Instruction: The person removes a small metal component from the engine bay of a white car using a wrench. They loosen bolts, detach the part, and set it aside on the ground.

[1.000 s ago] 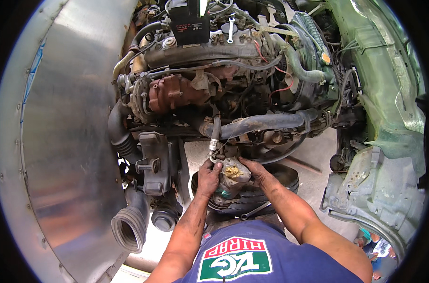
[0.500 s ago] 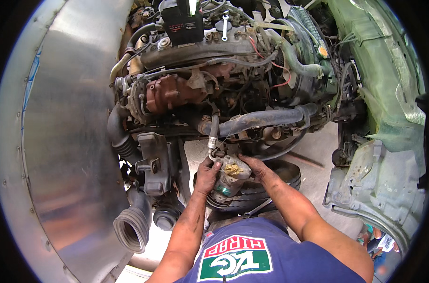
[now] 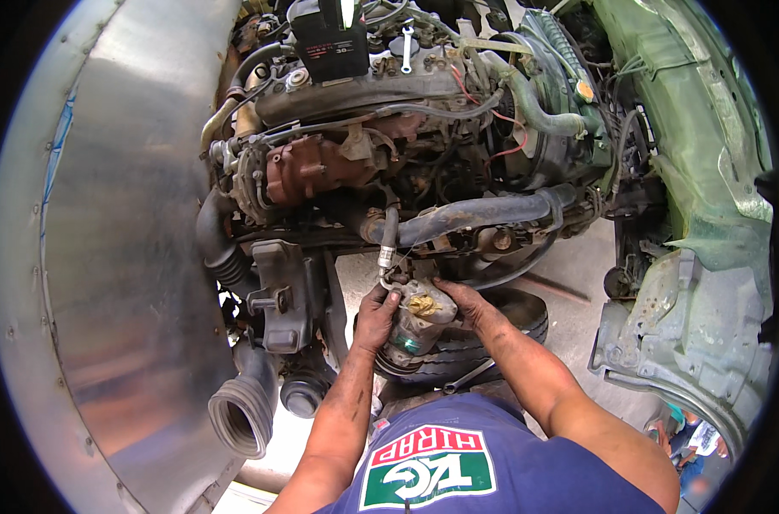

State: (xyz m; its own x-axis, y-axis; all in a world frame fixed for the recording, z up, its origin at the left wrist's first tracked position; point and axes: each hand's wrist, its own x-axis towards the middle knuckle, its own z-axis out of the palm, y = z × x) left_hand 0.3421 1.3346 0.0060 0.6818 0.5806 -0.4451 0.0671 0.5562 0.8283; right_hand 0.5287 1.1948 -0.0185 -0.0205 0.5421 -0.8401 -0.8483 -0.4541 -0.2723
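Note:
A grey cylindrical metal component (image 3: 419, 330) hangs low in front of the engine, with crumpled yellow material (image 3: 423, 306) on its top and a green patch on its side. My left hand (image 3: 377, 315) grips its left side, the thumb near the top by a bent metal fitting (image 3: 387, 279). A grey hose (image 3: 389, 224) runs down to that fitting. My right hand (image 3: 467, 304) holds the component's upper right side. Behind it lies a tyre (image 3: 518, 330), with a wrench (image 3: 468, 378) near its lower edge. A thick rubber hose (image 3: 471, 221) crosses above my hands.
The engine (image 3: 321, 167) fills the top, with a black battery-like box (image 3: 325, 56) and a wrench (image 3: 407, 51) on it. A metal panel (image 3: 115, 257) borders the left, green bodywork (image 3: 707, 171) the right. A corrugated duct (image 3: 239, 418) hangs lower left. People are partly visible (image 3: 694, 450) lower right.
My view has shifted slightly, so the engine appears a little higher. Both hands keep their grip on the component, with very little movement.

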